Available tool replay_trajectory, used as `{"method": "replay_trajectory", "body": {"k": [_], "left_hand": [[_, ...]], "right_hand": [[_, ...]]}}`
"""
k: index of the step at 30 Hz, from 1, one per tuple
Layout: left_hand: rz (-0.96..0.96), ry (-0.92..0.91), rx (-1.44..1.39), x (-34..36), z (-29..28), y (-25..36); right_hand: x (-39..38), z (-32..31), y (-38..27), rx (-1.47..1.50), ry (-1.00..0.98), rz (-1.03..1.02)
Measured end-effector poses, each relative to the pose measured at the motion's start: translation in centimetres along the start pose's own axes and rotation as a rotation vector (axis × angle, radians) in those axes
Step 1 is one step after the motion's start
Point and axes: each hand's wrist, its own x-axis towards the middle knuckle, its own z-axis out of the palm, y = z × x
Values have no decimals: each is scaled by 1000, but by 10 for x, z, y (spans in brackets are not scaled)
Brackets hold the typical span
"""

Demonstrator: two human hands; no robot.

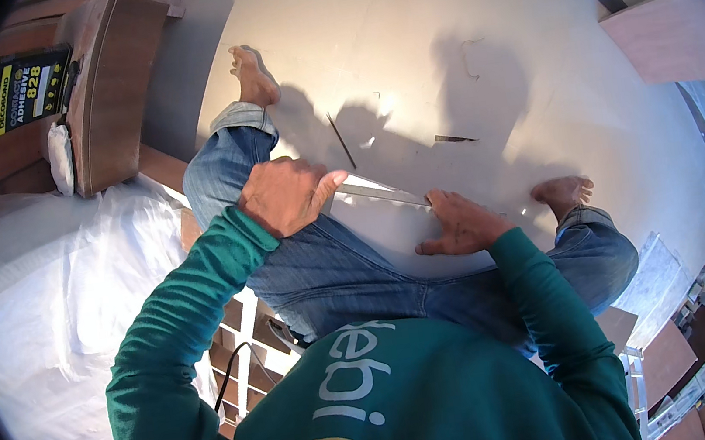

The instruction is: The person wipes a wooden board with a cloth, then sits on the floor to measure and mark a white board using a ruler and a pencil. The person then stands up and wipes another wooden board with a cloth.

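A thin, straight grey strip (386,194) spans the gap between my hands, above a large pale sheet (391,30). It looks like a metal ruler or flat bar, but I cannot tell which. At its left end, my left hand (286,196) is closed, with the thumb along the strip. The fingertips of my right hand (464,222) meet the other end, the thumb held apart below. Beyond my hands lie a slim dark stick (342,141) and a short dark sliver (455,139).
My bare feet rest on the sheet at both sides. A brown wooden cabinet (112,91) stands far left, with a black and yellow tin (29,91) beside it. Clear plastic sheeting (53,292) covers the left. Pinkish boards (674,40) and assorted items lie to the right.
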Motion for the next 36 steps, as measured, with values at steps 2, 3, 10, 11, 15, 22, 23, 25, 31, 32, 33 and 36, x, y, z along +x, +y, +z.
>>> {"method": "replay_trajectory", "body": {"k": [2, 3, 10, 11, 15, 22, 23, 25, 31, 32, 33, 36], "left_hand": [[-41, 2, 9, 5, 4, -1], [-47, 2, 20, 7, 4, 0], [-76, 78, 31, -4, -6, 17], [-74, 50, 34, -5, -6, 18], [-120, -14, 30, 4, 3, 11], [-118, -126, -47, 26, 20, -7], [-106, -134, -57, 28, 18, -7], [-126, -127, -46, 28, 11, -4], [-123, -100, -32, 2, -2, 18], [-122, -59, -19, 0, -1, 19], [-134, -58, -15, 0, 1, 18], [-125, -53, -15, 7, 10, 10]], "right_hand": [[2, -5, -3, 39, -28, 35], [2, -7, -5, 66, -59, 57], [-7, -7, -7, 48, -18, -6], [-8, -5, -5, 47, -1, -23], [-7, -2, 2, 30, 43, -35], [-1, -11, 3, 66, -119, 80], [-2, -12, 2, 74, -134, 104], [-6, -13, -2, 69, -110, 110], [-20, -5, -7, 32, 29, 26], [-21, -3, -6, 38, 34, 20], [-20, -2, -4, 62, 73, -10], [-15, -1, 2, 41, 27, 39]]}}
